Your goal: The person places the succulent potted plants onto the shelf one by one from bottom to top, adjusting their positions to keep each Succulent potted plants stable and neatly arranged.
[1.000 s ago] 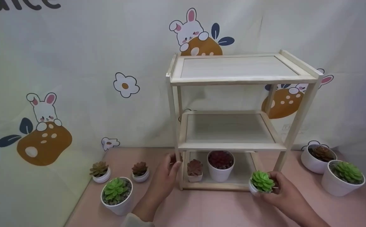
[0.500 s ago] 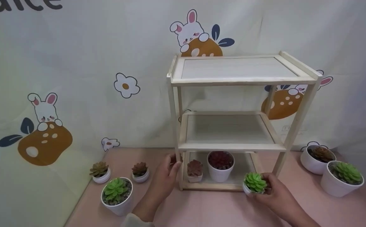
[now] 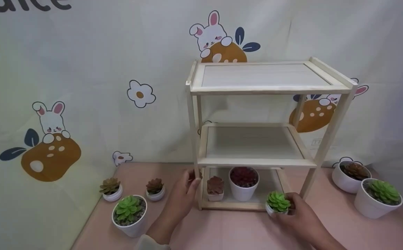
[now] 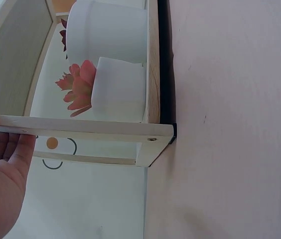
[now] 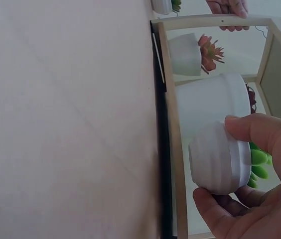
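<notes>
Succulent roughly upright, leaves up, in right hand's pinch, post in left hand's grip

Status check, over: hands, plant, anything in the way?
Left hand gripping rack post. Right hand holding small green plant at bottom shelf, right front. Big red plant on its left, seemingly not blocking.

The left hand grips with thumb opposite curled fingers. The right hand pinches between thumb and bent fingers.
</notes>
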`<action>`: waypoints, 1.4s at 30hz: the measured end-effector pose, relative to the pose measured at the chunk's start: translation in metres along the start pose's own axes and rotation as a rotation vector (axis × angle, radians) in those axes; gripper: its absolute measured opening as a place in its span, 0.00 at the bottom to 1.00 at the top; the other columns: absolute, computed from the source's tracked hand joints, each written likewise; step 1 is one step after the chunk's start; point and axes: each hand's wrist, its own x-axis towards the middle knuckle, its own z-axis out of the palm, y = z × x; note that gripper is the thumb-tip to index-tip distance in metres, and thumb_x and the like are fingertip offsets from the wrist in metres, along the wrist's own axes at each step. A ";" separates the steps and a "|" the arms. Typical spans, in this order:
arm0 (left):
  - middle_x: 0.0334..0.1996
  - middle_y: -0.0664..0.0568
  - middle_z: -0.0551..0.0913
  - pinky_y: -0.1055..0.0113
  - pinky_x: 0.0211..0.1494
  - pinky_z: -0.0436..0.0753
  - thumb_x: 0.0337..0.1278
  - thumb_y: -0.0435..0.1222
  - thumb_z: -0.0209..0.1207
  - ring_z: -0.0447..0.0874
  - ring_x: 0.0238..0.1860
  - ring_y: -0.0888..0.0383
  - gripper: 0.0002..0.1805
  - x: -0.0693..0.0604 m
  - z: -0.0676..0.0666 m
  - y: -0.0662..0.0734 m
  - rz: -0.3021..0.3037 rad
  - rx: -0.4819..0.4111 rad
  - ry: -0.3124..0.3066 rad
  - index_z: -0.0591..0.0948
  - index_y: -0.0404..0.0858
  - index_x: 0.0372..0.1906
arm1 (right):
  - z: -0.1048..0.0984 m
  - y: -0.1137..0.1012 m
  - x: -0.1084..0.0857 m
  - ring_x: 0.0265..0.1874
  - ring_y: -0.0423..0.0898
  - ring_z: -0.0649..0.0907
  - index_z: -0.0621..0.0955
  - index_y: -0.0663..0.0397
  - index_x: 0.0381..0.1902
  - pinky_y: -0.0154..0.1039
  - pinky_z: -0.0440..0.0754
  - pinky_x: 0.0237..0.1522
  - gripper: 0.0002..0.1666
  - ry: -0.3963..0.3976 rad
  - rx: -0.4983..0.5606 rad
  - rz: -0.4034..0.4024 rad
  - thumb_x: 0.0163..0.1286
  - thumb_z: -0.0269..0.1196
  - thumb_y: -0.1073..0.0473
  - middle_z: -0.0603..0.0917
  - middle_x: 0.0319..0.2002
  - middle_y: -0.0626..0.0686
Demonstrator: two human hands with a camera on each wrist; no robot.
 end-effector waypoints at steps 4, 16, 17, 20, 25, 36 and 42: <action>0.65 0.42 0.78 0.45 0.74 0.77 0.83 0.46 0.49 0.76 0.70 0.44 0.26 0.001 0.001 0.000 0.006 -0.015 -0.005 0.68 0.34 0.73 | 0.002 0.001 0.003 0.52 0.51 0.83 0.73 0.68 0.61 0.48 0.85 0.53 0.40 -0.012 -0.003 0.026 0.57 0.80 0.58 0.83 0.52 0.61; 0.65 0.41 0.79 0.47 0.74 0.76 0.83 0.43 0.49 0.76 0.70 0.45 0.23 0.001 0.001 0.000 0.015 -0.022 0.000 0.69 0.36 0.72 | 0.003 0.000 0.004 0.59 0.56 0.82 0.71 0.67 0.67 0.55 0.83 0.61 0.46 -0.017 0.006 0.047 0.58 0.79 0.52 0.81 0.59 0.64; 0.65 0.41 0.79 0.47 0.74 0.76 0.83 0.43 0.49 0.76 0.70 0.45 0.23 0.001 0.001 -0.001 0.013 -0.021 0.000 0.69 0.36 0.72 | 0.003 0.000 0.004 0.59 0.56 0.81 0.71 0.67 0.66 0.54 0.82 0.61 0.46 -0.017 0.010 0.050 0.58 0.80 0.52 0.81 0.59 0.64; 0.64 0.42 0.79 0.47 0.74 0.76 0.83 0.45 0.49 0.76 0.70 0.46 0.24 0.001 0.001 0.000 0.004 -0.014 -0.001 0.69 0.37 0.72 | 0.003 -0.001 0.006 0.58 0.55 0.81 0.71 0.68 0.66 0.54 0.82 0.60 0.47 -0.018 0.021 0.068 0.57 0.80 0.51 0.81 0.58 0.65; 0.65 0.43 0.79 0.47 0.75 0.76 0.83 0.45 0.49 0.76 0.70 0.46 0.24 0.001 0.000 0.000 -0.005 -0.008 0.000 0.69 0.38 0.72 | 0.005 -0.002 0.008 0.58 0.56 0.81 0.71 0.68 0.66 0.56 0.81 0.60 0.48 -0.016 0.024 0.095 0.57 0.80 0.49 0.81 0.57 0.65; 0.64 0.44 0.79 0.49 0.74 0.77 0.83 0.45 0.50 0.76 0.70 0.47 0.24 0.001 0.001 0.001 -0.008 -0.012 0.005 0.69 0.38 0.72 | 0.010 -0.002 0.008 0.63 0.61 0.80 0.71 0.72 0.67 0.57 0.81 0.65 0.44 0.011 0.048 0.023 0.61 0.78 0.56 0.79 0.63 0.69; 0.66 0.44 0.78 0.49 0.75 0.76 0.83 0.44 0.50 0.76 0.71 0.47 0.24 0.000 0.001 0.001 -0.020 -0.018 0.005 0.68 0.38 0.73 | 0.012 -0.004 0.009 0.60 0.60 0.82 0.71 0.74 0.66 0.54 0.84 0.62 0.43 0.038 0.045 0.007 0.61 0.77 0.57 0.81 0.59 0.69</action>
